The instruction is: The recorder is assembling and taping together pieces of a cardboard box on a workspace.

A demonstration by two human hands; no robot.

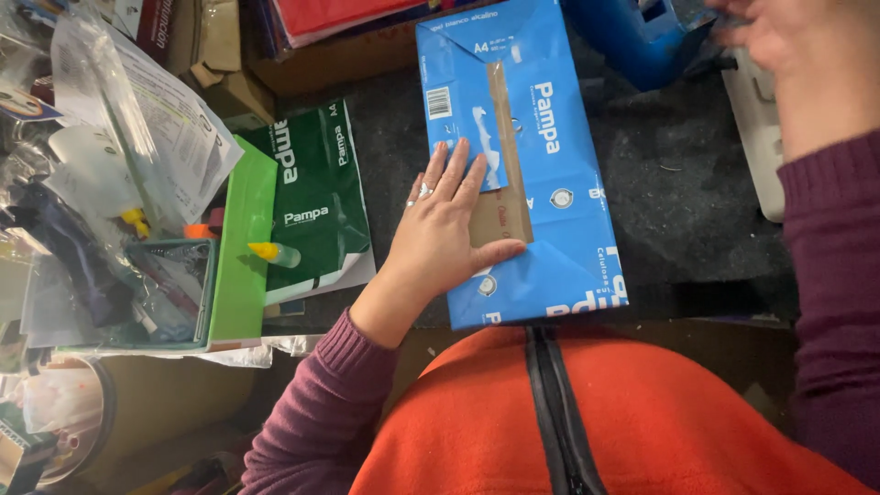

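From your head camera you look down on a dark grey table (678, 192) crowded at the left with plastic bags and a teal basket (179, 293). Two paper reams lie there: one blue package (550, 183) in the middle, one green package (316, 197) to its left. The blue package's long axis runs away from you, leaning slightly left at the far end. Your left hand (445, 234) lies flat and open on its brown flap. Your right hand (788, 41) reaches the far right corner; its grip I cannot tell.
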